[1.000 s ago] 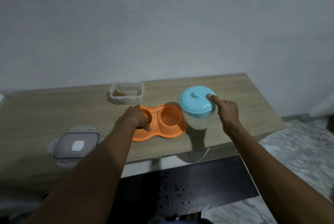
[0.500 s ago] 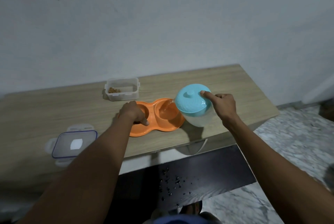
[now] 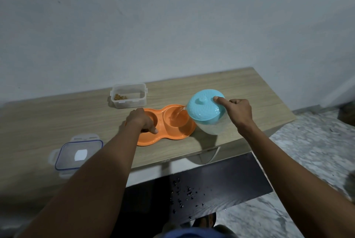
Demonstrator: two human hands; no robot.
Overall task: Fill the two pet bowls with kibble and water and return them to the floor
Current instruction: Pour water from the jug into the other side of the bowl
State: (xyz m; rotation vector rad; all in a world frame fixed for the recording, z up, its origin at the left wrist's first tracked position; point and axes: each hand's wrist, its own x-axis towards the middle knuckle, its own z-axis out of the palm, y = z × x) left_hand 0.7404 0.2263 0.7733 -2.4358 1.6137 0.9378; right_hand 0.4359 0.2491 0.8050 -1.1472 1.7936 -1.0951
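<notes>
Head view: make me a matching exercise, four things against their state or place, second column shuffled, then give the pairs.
Things:
1. jug
2. clear tub
3. tub lid
4. left hand

States:
A. lies flat near the table's front left edge
B. rests on the orange double bowl's left cup
C. tilted, pouring water into the right cup
D. open, a little kibble in one corner

Pairs: 1-C, 2-D, 3-A, 4-B
</notes>
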